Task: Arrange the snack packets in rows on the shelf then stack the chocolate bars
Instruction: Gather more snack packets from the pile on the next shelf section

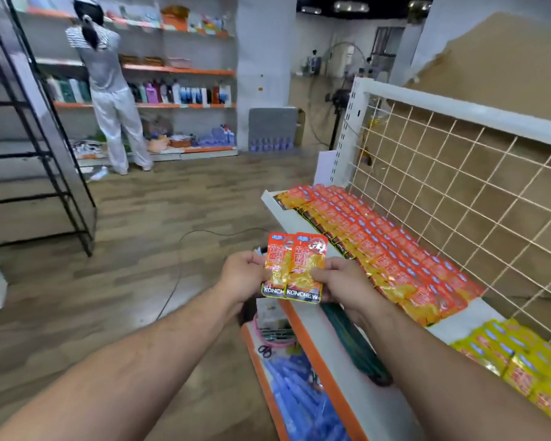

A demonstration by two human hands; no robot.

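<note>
Wood-plank flooring [134, 281] is running toward a white pillar [264, 74], a black cable [178, 272] lying across it. A person [105, 74] is standing at orange-edged wall shelves [178, 71]; a black rack [45, 154] is standing at left.

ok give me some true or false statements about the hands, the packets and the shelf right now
1. The left hand and the right hand pinch the held packets, one packet each. True.
2. The held packets lie flat on the shelf. False: they are held up in the air, side by side, in front of it.
3. Rows of orange packets already cover part of the shelf. True.
4. The yellow packets lie at the far end, beyond the orange rows. False: they are at the near end, closer to the person.
5. A wire grid stands behind the shelf. True.
</note>
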